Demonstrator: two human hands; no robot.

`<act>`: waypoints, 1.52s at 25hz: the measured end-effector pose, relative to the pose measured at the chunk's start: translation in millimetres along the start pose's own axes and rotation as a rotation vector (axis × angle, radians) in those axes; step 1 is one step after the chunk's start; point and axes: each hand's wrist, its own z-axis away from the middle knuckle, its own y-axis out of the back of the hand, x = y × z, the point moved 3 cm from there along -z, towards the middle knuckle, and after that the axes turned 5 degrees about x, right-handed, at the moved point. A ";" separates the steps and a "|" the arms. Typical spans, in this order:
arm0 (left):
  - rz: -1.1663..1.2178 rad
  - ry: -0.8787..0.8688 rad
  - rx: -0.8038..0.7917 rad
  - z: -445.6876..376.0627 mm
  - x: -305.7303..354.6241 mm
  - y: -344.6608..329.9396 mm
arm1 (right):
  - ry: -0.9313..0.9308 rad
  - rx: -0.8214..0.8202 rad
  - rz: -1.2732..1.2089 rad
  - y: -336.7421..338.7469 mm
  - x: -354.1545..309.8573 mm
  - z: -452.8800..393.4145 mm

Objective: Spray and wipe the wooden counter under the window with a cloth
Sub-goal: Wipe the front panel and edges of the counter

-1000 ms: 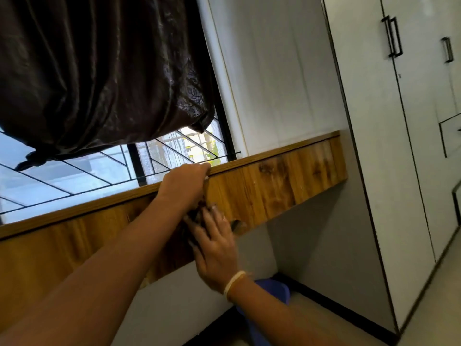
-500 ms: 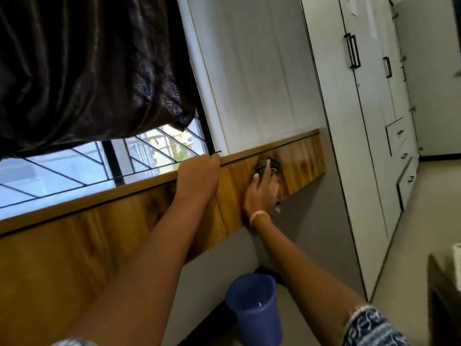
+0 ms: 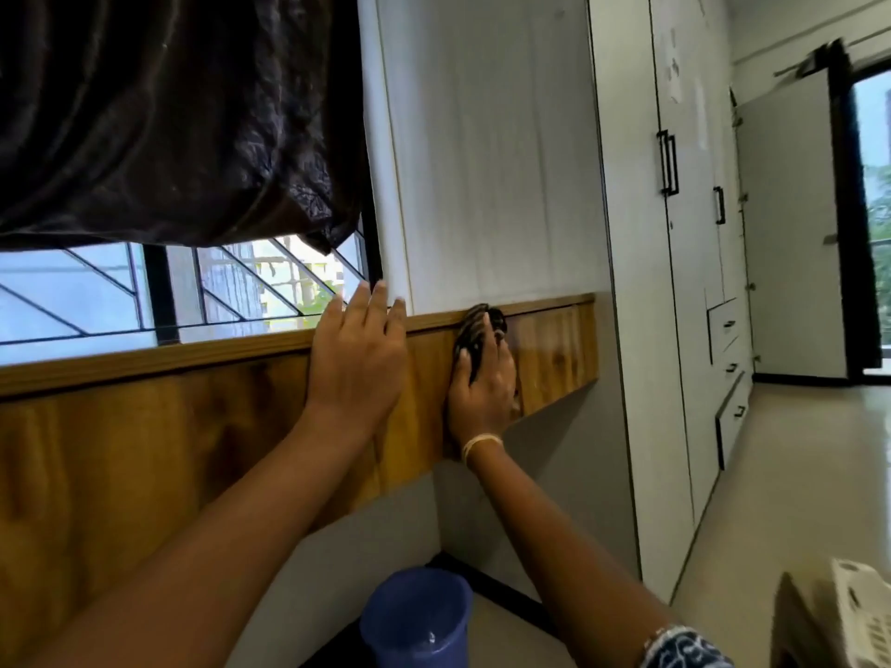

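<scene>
A tall white wardrobe (image 3: 684, 282) with black handles fills the right side of the room, running back toward an open doorway (image 3: 872, 185) bright with daylight. Beside it a pale panelled wall (image 3: 492, 151) drops to the wooden worktop (image 3: 144, 450), whose grained front face stretches from the left edge to the corner by the wardrobe. Above the worktop on the left, a dark bunched curtain (image 3: 168, 113) hangs over the upper part of a barred window (image 3: 144, 291).

Two bare arms reach in from below. The left hand (image 3: 357, 364) lies flat against the worktop's front face, its straight fingers extending up over the top edge near the window frame — it holds nothing. The right hand (image 3: 482, 383), a pale band at its wrist, presses a dark striped cloth (image 3: 475, 330) against the front face close to the worktop's right end; the fingers are spread over the cloth, which bunches up to the top edge just above the fingertips. The two hands sit near each other but apart.

On the floor below, between the forearms, stands a blue plastic cup (image 3: 417, 619) — open at the top. At the lower right corner a white slotted basket (image 3: 863, 614) rests on a brown surface.
</scene>
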 end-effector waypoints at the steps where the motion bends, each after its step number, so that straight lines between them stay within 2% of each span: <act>1: 0.013 -0.030 -0.026 -6.2 8.0 -6.2 | -0.015 0.010 0.026 0.6 16.6 -12.3; 5: 0.032 -0.085 -0.076 -58.2 71.0 -42.7 | -0.095 0.024 0.045 1.7 88.8 -72.6; 10: 0.006 -0.043 -0.101 -116.2 158.8 -96.8 | -0.120 0.044 0.034 5.7 177.2 -164.0; 13: -0.119 -0.101 0.056 -128.1 189.1 -106.2 | -0.137 0.058 0.024 11.9 218.8 -205.8; 15: -0.139 -0.094 0.094 -132.8 194.7 -121.6 | -0.112 0.099 0.023 13.2 239.1 -229.8; 19: -0.191 -0.110 0.175 -130.5 196.4 -125.7 | -0.153 0.121 0.042 11.1 268.0 -203.7; 24: -0.106 -0.080 0.114 -131.5 197.0 -118.0 | -0.485 0.143 0.067 18.1 266.5 -156.7; 25: -0.101 -0.074 0.105 -131.4 197.6 -116.3 | -0.463 0.163 0.046 16.1 251.9 -146.7; 26: -0.107 -0.065 0.106 -131.1 197.2 -115.8 | -0.361 0.171 0.022 11.9 232.5 -130.8; 28: -0.120 -0.051 0.130 -132.3 195.3 -116.6 | -0.028 0.085 0.002 1.6 195.5 -81.3; 30: -0.096 -0.073 0.152 -132.5 197.0 -116.8 | 0.240 -0.054 -0.014 4.7 193.7 -58.8; 32: -0.105 -0.107 0.187 -129.3 199.8 -117.8 | 0.296 -0.099 0.005 14.9 219.9 -93.5; 35: -0.158 -0.101 0.234 -129.9 198.5 -117.0 | -0.094 -0.056 0.067 27.0 257.1 -164.0; 38: -0.148 -0.113 0.203 -129.2 199.4 -123.0 | -0.410 0.064 0.094 22.1 261.4 -173.4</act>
